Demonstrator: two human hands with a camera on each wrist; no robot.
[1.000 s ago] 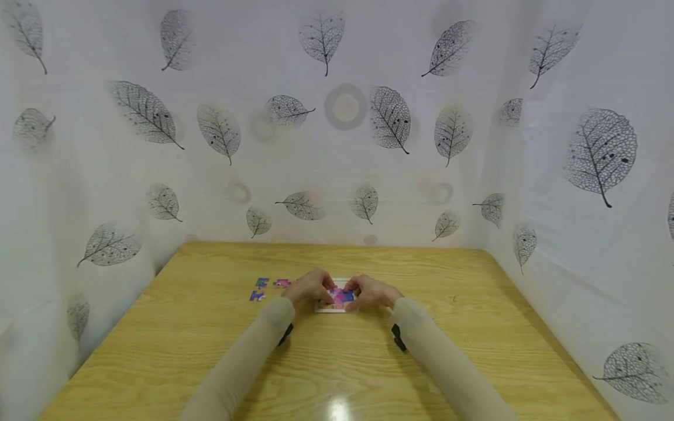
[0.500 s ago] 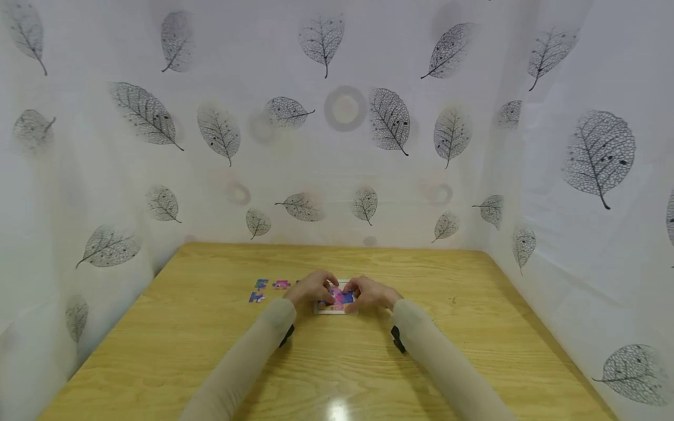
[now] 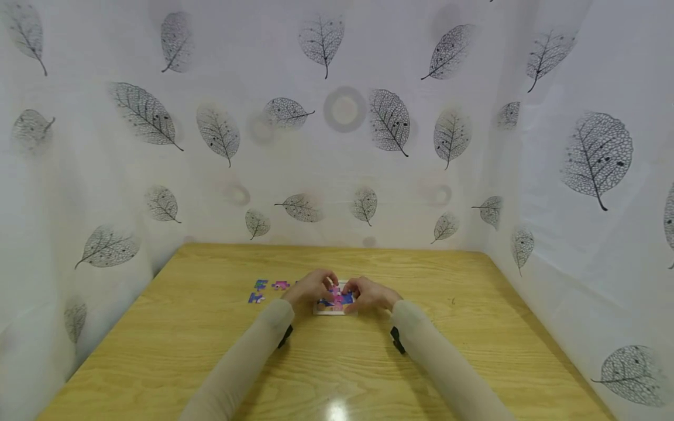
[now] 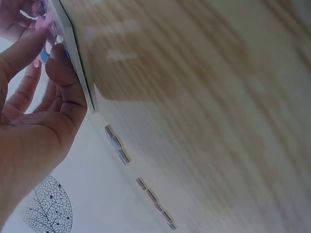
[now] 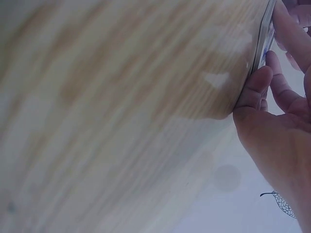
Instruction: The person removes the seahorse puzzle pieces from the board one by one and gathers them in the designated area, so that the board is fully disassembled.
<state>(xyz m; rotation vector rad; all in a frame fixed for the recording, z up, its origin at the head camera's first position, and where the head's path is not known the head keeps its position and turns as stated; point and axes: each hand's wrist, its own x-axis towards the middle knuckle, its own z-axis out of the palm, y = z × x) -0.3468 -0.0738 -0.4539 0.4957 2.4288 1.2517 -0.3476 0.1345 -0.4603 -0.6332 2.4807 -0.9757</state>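
Note:
My left hand (image 3: 314,285) reaches over a small white-framed puzzle board (image 3: 322,313) from its left side. In the left wrist view the thumb and fingers of the left hand (image 4: 43,92) pinch a pink puzzle piece (image 4: 44,23), tilted above the board; part of it is hidden behind the fingers. My right hand (image 3: 370,292) rests at the board's right side, fingers relaxed and fingertips at the edge and over a blue part of the picture (image 3: 347,298). The right wrist view shows this hand (image 5: 279,107) against the board's edge (image 5: 262,41).
Several loose puzzle pieces lie on the wooden table (image 3: 337,362) left of the board, among them a pink one (image 3: 280,285), a green-blue one (image 3: 260,284) and a blue one (image 3: 255,298). A leaf-print curtain (image 3: 316,164) encloses the table's back and sides.
The pink piece has come down lower over the board between my hands, and more blue shows around it. Both hands stay almost in place.

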